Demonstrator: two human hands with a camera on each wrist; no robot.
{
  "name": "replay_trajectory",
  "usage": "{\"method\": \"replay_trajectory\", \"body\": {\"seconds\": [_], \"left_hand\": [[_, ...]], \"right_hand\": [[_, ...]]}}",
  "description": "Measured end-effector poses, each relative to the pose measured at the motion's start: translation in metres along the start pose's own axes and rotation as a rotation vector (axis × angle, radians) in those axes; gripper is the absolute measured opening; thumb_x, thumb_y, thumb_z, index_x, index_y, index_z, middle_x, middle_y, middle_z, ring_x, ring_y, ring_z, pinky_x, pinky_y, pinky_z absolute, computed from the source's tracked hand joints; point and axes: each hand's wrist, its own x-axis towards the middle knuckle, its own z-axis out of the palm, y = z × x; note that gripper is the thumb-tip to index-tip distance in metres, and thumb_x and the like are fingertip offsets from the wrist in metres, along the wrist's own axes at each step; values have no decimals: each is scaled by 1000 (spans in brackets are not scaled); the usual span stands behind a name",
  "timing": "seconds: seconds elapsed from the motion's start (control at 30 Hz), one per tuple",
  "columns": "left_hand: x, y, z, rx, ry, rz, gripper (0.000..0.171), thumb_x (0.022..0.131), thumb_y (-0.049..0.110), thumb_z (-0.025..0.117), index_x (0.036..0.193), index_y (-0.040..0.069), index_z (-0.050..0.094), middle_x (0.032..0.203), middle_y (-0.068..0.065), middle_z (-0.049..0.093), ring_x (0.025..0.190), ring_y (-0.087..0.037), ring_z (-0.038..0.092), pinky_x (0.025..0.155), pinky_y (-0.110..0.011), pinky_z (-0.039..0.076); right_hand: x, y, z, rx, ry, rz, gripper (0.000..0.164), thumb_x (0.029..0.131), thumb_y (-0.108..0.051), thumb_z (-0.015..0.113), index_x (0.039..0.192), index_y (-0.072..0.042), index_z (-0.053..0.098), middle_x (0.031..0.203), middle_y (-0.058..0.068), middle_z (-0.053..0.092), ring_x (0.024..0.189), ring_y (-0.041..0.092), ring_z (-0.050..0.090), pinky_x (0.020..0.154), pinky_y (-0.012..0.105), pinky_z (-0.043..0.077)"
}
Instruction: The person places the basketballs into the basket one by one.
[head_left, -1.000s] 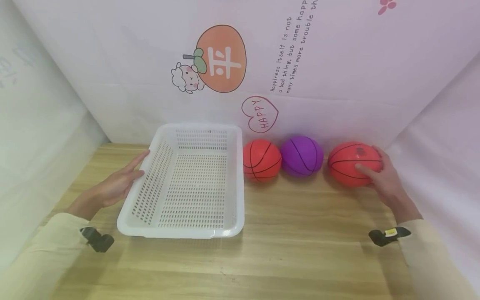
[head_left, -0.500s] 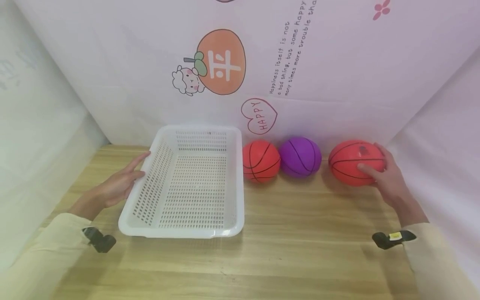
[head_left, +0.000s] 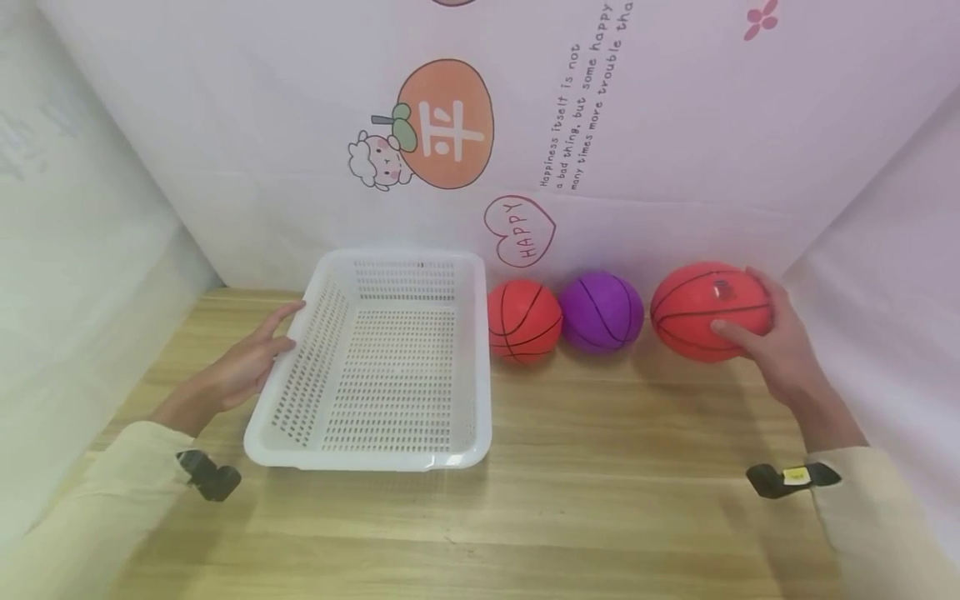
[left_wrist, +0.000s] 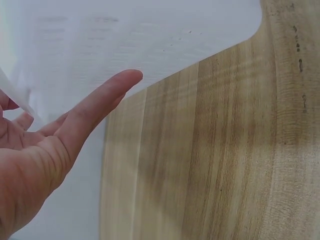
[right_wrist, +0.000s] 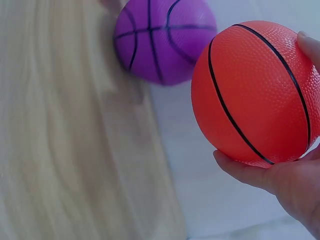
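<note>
The glossy, round red ball point(head_left: 701, 304) has risen, gripped by my right hand point(head_left: 782, 346); my straight-fingered left hand point(head_left: 243, 369) touches the white plastic basket point(head_left: 375, 459).

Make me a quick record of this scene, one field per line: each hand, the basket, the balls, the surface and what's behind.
Left hand: fingers at the basket's left rim
Right hand: holds a red ball
Basket: white, slotted walls and base
Ball count: three, all black-lined
Purple ball: between the two red ones
Second red ball: beside the basket's right side
Table: wood-grained
Backdrop: pale, printed with drawings and writing
</note>
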Motion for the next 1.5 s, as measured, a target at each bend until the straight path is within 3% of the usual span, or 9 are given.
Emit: {"method": "replay_trajectory", "body": {"seconds": [0.27,0.43,0.9,1.27,1.5], "left_hand": [[-1,-3,1,-3,-3,-2,64,108,12,25,159,21,-13,151,-39,23,119,-41,56,89,-55,53],[-1,-4,2,-1,3,2,65,108,12,25,160,20,-12,149,-39,25,117,-37,58,89,-52,54],[-1,-4,0,9,0,-8,64,108,13,24,160,22,-13,153,-36,22,128,-47,46,92,-51,52],[1,1,0,11,3,-12,65,108,12,24,160,23,-13,153,-35,22,130,-50,42,93,-51,51],[1,2,1,12,8,-24,64,108,13,24,160,25,-12,155,-34,21,132,-51,39,93,-52,50]], "right_hand": [[-7,-43,18,-125,-23,-62,87,93,-18,71,159,-39,18,156,15,27,127,25,38,81,8,44],[-7,-58,33,-116,-32,-121,90,89,-13,75,159,-37,23,155,14,29,128,24,40,84,8,44],[-7,-98,82,-85,-124,-185,94,85,-14,79,158,-37,25,152,5,35,131,31,40,87,16,47],[-13,-123,128,-5,-196,-234,92,81,-17,83,154,-38,31,149,-3,38,131,24,40,92,44,53],[-13,-134,141,35,-222,-283,92,78,-14,84,153,-33,35,145,-6,41,130,21,41,89,43,54]]}}
